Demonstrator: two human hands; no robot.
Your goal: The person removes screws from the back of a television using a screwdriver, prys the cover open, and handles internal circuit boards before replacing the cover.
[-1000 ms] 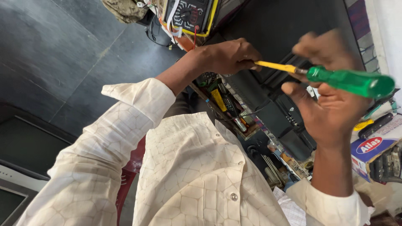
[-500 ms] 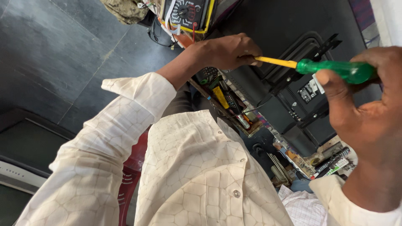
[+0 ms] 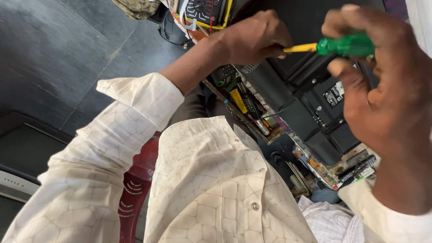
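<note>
Right hand [image 3: 382, 85] is wrapped around the green handle of a screwdriver [image 3: 346, 45], while the left hand [image 3: 256, 38] pinches its yellow shaft near the tip. Both hover over a black device casing [image 3: 310, 99], with a cluttered tool tray [image 3: 243, 101] beneath.

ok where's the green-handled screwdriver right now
In the head view, upper right: the screwdriver is held level between both hands, right hand on its handle, left hand at its yellow shaft, above the black device.
</note>
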